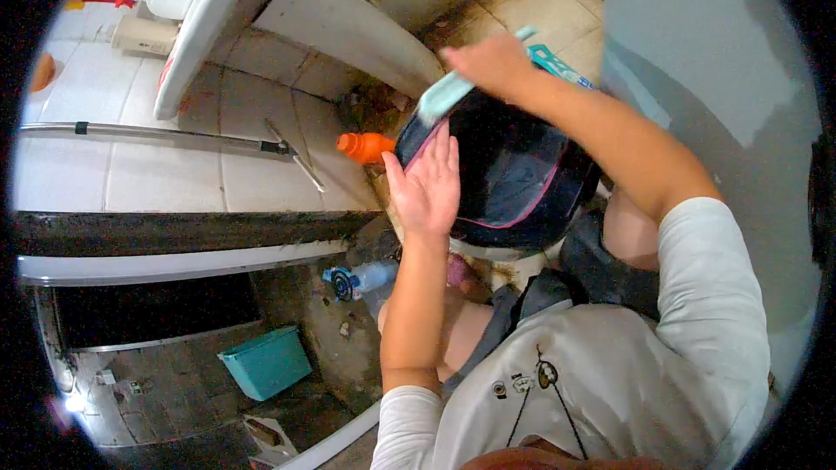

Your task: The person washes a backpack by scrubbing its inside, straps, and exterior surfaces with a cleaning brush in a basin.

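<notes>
A black bag with pink piping lies in front of me on a rounded support that is mostly hidden. My right hand is closed around the handle of a pale green brush, whose bristles are at the bag's upper left edge. Flat against that left edge, palm up with fingers stretched, is my left hand; it holds nothing. An orange bottle stands out just left of the bag. Behind my right wrist, a turquoise item is partly hidden.
A white pedestal and basin edge are at upper left. A squeegee pole rests along the white tiles. Lower left are a blue bottle and a teal bin. A grey wall stands at right.
</notes>
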`<action>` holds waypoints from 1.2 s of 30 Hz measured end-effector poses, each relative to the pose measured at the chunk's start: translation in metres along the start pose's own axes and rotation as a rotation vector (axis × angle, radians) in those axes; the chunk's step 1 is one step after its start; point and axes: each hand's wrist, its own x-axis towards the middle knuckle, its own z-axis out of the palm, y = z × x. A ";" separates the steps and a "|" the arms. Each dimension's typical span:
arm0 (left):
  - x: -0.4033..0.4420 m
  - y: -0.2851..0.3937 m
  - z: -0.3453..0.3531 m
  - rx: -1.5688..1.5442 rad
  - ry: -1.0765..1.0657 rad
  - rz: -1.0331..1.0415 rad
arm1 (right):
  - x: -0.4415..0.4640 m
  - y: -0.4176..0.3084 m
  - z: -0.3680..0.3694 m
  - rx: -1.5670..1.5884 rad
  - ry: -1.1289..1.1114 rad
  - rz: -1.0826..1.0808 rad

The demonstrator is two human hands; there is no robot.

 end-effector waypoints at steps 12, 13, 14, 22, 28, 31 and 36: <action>0.005 -0.010 0.005 -0.081 0.003 0.040 | -0.008 -0.008 -0.004 0.055 0.049 0.028; 0.006 -0.007 0.002 -0.110 -0.012 0.048 | -0.009 -0.023 -0.011 0.075 0.048 -0.016; 0.006 -0.004 -0.007 -0.189 -0.116 0.013 | -0.011 -0.036 -0.006 0.164 0.189 -0.111; 0.001 -0.002 0.004 -0.062 0.032 0.051 | -0.009 -0.025 -0.015 0.079 -0.044 -0.050; -0.005 -0.004 0.006 -0.033 0.013 -0.008 | -0.003 0.006 -0.001 0.025 -0.109 0.079; -0.002 0.000 0.007 -0.065 0.010 0.026 | -0.006 -0.033 -0.016 0.120 0.046 -0.091; -0.006 -0.002 0.005 -0.050 0.067 0.000 | -0.003 -0.007 -0.005 0.092 0.070 0.016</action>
